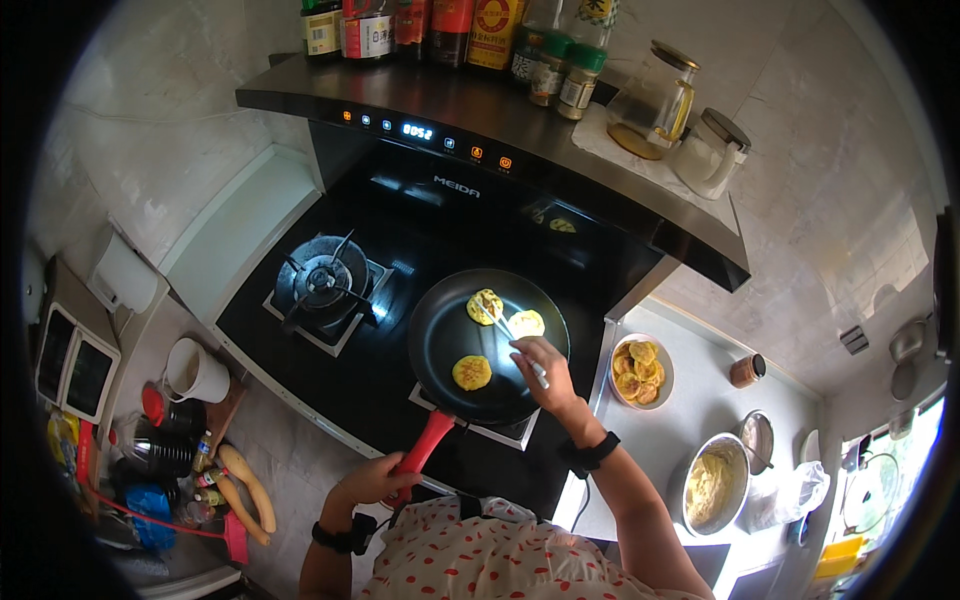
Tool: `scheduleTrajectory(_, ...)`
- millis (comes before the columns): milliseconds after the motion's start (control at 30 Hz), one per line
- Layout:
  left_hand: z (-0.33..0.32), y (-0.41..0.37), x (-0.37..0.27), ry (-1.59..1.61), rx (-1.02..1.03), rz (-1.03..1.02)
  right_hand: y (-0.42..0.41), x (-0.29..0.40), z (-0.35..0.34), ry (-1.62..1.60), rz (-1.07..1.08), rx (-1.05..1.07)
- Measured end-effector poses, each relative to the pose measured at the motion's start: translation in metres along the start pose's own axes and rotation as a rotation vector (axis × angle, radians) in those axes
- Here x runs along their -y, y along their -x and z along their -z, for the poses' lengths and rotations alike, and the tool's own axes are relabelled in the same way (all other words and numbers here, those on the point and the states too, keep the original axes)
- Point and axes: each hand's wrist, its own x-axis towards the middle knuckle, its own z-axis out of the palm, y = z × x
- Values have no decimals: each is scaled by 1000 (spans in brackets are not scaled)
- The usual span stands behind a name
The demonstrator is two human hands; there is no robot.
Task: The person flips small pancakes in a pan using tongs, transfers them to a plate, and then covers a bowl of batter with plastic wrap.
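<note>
My left hand [375, 480] grips the red handle [426, 454] of a dark frying pan [442, 337], which sits over the right burner. In my right hand [546, 375] is a pair of light chopsticks [496, 321], their tips at the upper browned pancake [484, 307]. Beside it lies a paler yellow pancake [526, 323], close to my fingers. Another round pancake [472, 373], golden with brown spots, rests lower in the pan. Right of the stove, a bowl [670, 369] holds several browned pancakes [636, 369].
A metal bowl of pale batter [707, 480] stands on the right counter [675, 427], near a small jar [747, 370] and a smaller bowl with a utensil [756, 442]. Left is a bare burner [322, 279]. Bottles and glass jugs [651, 105] line the range hood [450, 112].
</note>
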Motion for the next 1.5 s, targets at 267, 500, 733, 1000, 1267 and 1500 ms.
scheduleTrajectory(267,0,-2,0,-24,23,-24,24,36,32,26,-49,124)
scheduleTrajectory(500,-1,-2,8,-4,0,-78,62,54,63,26,-203,-17)
scheduleTrajectory(733,0,2,-4,-26,5,-72,75,52,63,-264,-400,-81)
scheduleTrajectory(1000,-2,4,-11,-42,-13,-49,80,25,47,-321,-432,-82)
scheduleTrajectory(1267,-1,4,-8,-50,-10,-40,79,17,35,-441,-405,-151)
scheduleTrajectory(1500,0,2,-6,-40,11,-42,67,6,33,-573,-552,-303)
